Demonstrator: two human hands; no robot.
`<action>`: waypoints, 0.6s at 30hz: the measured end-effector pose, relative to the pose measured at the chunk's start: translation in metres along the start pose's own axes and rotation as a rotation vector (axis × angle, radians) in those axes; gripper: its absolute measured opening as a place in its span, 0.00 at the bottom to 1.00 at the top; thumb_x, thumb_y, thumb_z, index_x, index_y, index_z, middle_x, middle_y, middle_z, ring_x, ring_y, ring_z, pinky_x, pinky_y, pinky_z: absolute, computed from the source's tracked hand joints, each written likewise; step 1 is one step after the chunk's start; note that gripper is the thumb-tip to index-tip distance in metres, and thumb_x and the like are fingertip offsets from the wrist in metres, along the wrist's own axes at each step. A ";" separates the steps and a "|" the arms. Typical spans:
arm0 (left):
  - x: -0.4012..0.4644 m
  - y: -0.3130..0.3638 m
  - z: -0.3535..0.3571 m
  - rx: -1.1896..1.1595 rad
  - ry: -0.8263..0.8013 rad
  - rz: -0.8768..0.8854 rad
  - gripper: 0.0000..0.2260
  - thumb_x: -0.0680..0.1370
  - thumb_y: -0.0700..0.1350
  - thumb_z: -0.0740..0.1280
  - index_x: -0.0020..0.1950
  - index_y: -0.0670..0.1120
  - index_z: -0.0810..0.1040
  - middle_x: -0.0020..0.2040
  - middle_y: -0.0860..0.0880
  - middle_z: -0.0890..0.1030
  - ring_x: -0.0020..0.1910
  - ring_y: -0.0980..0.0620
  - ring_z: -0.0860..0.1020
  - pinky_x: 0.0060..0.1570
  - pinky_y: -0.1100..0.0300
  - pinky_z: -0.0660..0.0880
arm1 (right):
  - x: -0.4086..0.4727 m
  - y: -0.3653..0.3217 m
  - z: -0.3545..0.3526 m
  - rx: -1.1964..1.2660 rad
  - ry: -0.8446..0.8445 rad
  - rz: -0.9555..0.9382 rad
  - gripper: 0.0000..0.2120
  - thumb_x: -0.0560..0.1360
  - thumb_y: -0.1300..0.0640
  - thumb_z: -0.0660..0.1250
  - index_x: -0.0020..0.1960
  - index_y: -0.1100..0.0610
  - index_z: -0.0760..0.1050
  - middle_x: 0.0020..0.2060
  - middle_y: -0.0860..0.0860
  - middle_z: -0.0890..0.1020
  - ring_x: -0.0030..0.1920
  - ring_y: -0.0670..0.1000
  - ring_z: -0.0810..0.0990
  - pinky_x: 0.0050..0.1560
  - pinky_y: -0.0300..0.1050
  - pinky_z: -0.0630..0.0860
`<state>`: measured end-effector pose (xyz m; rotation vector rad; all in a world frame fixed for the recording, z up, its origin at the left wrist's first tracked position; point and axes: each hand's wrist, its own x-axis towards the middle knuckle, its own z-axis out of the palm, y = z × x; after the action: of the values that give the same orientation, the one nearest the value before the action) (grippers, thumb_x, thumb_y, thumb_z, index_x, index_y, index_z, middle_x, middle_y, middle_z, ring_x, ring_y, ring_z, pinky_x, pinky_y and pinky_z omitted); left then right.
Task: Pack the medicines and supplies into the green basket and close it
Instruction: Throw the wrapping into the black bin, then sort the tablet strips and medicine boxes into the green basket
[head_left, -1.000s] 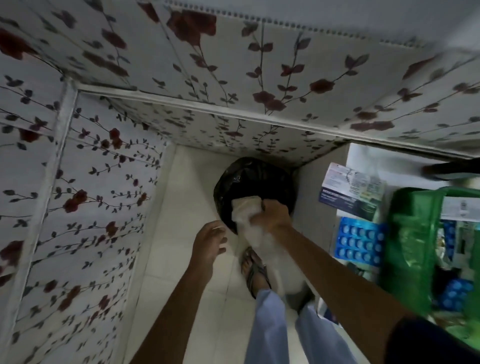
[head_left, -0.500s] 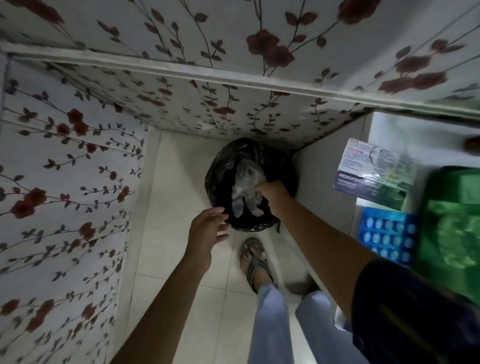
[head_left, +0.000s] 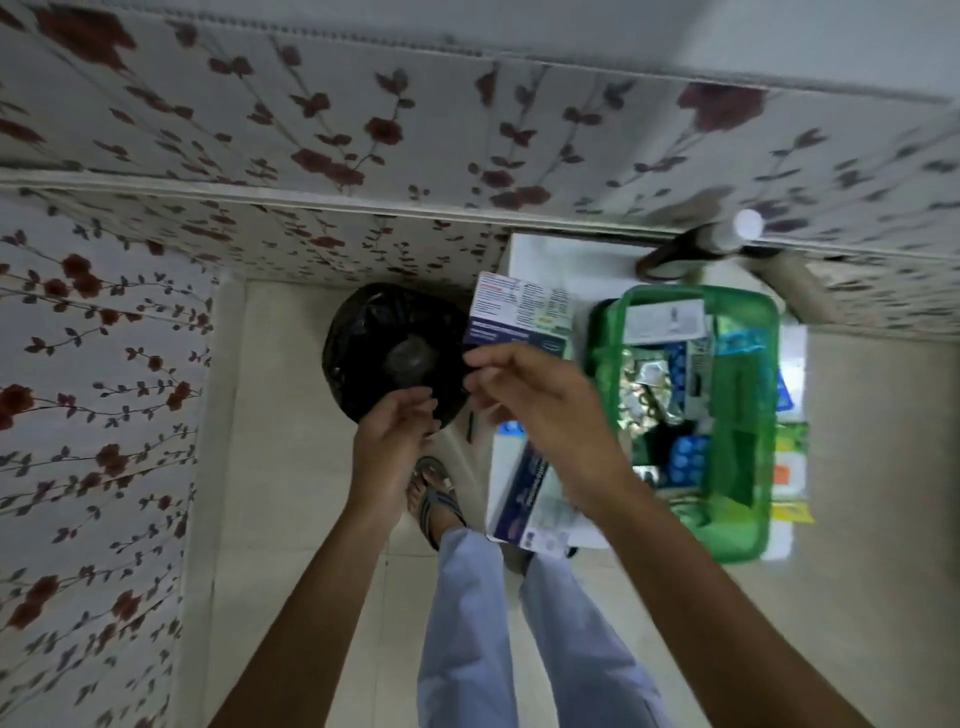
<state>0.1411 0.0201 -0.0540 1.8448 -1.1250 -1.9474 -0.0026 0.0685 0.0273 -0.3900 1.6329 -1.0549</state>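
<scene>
Right hand (head_left: 540, 410): raised over the left edge of the worktop (head_left: 571, 260), fingers loosely curled, thumb and forefinger close together at the tips; nothing visible between them, and motion blur prevents telling whether they touch. Left hand (head_left: 392, 441): held just beside the right, palm turned inward, fingers half curled and empty, in front of the near rim of the bin.

Bin (head_left: 358, 338): round, lined with a black bag, standing on the floor in the corner against the flowered wall (head_left: 104, 364); a pale crumpled lump lies inside it. One sandalled foot (head_left: 434, 493) stands on the floor tiles just below the bin.

Worktop: a white and blue medicine box (head_left: 519, 309) lies at the left edge, beyond the right hand; a second, longer box (head_left: 530, 499) lies under the right wrist. The green basket (head_left: 602, 332) stands to the right of both, open, holding blister packs and packets. A white-capped bottle (head_left: 727, 239) lies near the wall behind it.
</scene>
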 end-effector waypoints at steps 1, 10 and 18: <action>-0.006 -0.006 0.012 0.059 -0.003 0.015 0.09 0.72 0.38 0.65 0.46 0.51 0.79 0.46 0.49 0.81 0.46 0.49 0.77 0.46 0.55 0.74 | -0.013 -0.006 -0.020 0.035 0.017 -0.024 0.11 0.76 0.67 0.60 0.45 0.55 0.78 0.36 0.52 0.81 0.33 0.46 0.79 0.35 0.35 0.76; -0.002 -0.023 0.091 0.480 0.160 0.282 0.21 0.65 0.57 0.71 0.43 0.40 0.78 0.39 0.45 0.77 0.42 0.48 0.76 0.39 0.55 0.71 | -0.067 0.012 -0.140 0.028 0.153 -0.057 0.12 0.76 0.67 0.60 0.43 0.53 0.78 0.35 0.50 0.81 0.34 0.47 0.78 0.33 0.36 0.75; -0.007 -0.019 0.089 0.404 0.280 0.211 0.12 0.67 0.40 0.75 0.34 0.47 0.71 0.33 0.50 0.76 0.35 0.51 0.76 0.39 0.57 0.74 | -0.081 0.038 -0.115 -0.268 0.061 -0.197 0.12 0.74 0.65 0.64 0.45 0.49 0.79 0.34 0.49 0.82 0.33 0.47 0.80 0.37 0.41 0.77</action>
<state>0.0663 0.0694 -0.0694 2.0075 -1.6266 -1.3691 -0.0682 0.1970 0.0470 -0.7141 1.8250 -1.0015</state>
